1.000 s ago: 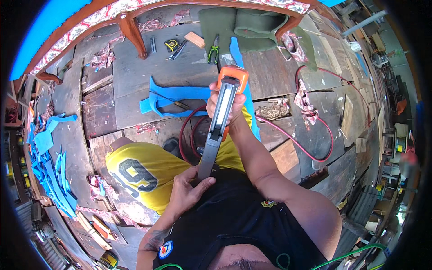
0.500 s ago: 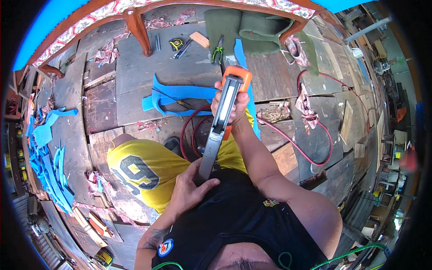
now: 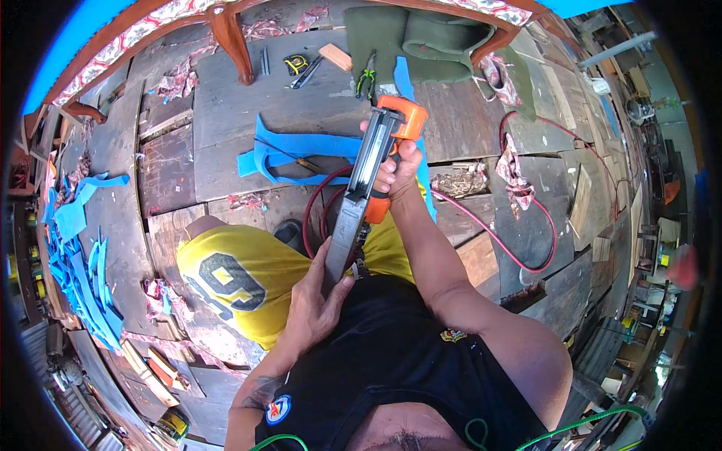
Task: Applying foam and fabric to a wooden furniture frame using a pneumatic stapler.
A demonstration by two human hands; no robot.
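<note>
While both hands hold the stapler (image 3: 361, 184), its long axis runs outward from the shirt (image 3: 376, 338), leaning right.
Nearer the orange head (image 3: 408, 114), the right hand (image 3: 398, 169) has its fingers wrapped around the grip (image 3: 378, 210); the left hand (image 3: 314, 308) takes the grey near end between thumb and fingers. The stapler thus bridges the two hands, over the shorts (image 3: 289, 274), with a blue strip (image 3: 327, 147) on the floor (image 3: 241, 101) to its left.

Green-handled pliers (image 3: 367, 74) lie near a wooden block (image 3: 335, 57) and a tape measure (image 3: 295, 65) (yellow and black).
</note>
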